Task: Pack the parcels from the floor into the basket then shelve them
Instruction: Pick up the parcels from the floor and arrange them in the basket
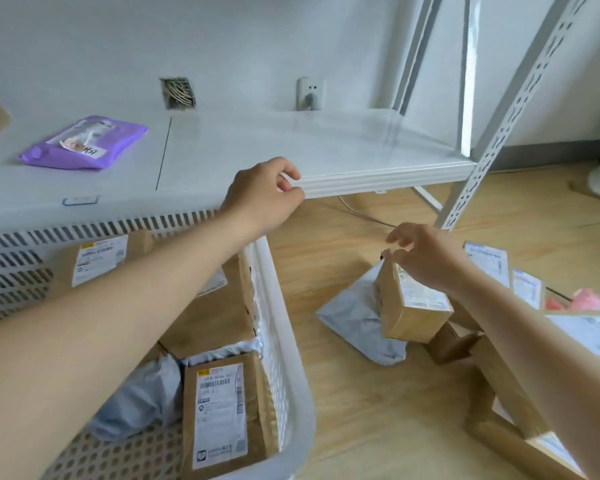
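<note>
Parcels everywhere on this floor! Right hand [426,258] at four o'clock pinches the top corner of a small brown box [411,306], fingers closed on it, the box tilted and leaning on a grey mailer bag [357,327]. Left hand [264,195] sits dead centre, fingers curled against the front edge of the low white shelf [343,157], nothing in it, though the palm side is hidden. White basket [284,341] at seven o'clock holds labelled brown parcels [222,410], partly covered by the left forearm and cut off at the frame bottom. Purple packet [84,142] lies on the shelf at ten o'clock. More parcels [492,261] at three o'clock run off the right edge, labels too blurred to read.
</note>
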The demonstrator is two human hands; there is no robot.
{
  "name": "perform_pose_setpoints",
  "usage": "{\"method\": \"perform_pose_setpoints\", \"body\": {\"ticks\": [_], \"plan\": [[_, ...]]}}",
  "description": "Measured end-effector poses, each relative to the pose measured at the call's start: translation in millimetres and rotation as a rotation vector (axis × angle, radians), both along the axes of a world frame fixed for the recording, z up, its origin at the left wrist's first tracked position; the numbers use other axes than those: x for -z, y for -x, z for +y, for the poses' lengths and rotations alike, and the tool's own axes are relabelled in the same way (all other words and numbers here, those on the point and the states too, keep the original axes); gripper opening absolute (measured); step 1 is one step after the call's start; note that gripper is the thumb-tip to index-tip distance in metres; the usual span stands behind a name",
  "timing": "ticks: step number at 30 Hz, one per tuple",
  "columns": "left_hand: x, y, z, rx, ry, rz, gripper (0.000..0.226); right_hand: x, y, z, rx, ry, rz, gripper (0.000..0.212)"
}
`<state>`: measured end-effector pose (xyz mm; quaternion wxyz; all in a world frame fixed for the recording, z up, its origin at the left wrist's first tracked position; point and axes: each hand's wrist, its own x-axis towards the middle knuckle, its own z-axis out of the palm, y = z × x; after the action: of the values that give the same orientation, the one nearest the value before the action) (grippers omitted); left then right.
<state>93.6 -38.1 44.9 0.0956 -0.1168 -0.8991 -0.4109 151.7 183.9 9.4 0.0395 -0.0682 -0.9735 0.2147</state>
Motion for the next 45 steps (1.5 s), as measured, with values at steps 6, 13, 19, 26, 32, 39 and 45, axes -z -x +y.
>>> {"method": "perform_pose_setpoints", "body": {"ticks": [6,13,19,26,32,39,45], "plan": [[21.3,10.6,97.1,0.046,0.087,-0.339,0.023,49.6,-0.9,65.4,0.205,0.134,-0.067,0.039],[77.9,13.0,174.2,0.091,0.020,-0.796,0.061,101.8,4.5,96.6,0.307,0.416,-0.221,0.049],[116.0,11.0,213.1,0.234,-0.054,-0.907,0.075,126.2,8.2,106.7,0.344,0.824,-0.271,0.047],[116.0,15.1,205.0,0.301,-0.100,-1.070,0.058,129.4,5.3,101.6,0.342,1.006,-0.185,0.051],[87.7,11.7,183.1,0.286,-0.152,-0.862,0.055,83.9,-0.1,84.5,0.286,0.960,-0.004,0.046],[19.0,-2.6,121.4,0.226,-0.379,-0.502,0.057,3.3,-8.8,32.0,0.176,1.008,0.246,0.043],[-22.3,-22.7,32.4,0.200,-0.457,-0.373,0.048,-50.9,-20.7,-36.7,-0.009,1.008,0.131,0.031]]}}
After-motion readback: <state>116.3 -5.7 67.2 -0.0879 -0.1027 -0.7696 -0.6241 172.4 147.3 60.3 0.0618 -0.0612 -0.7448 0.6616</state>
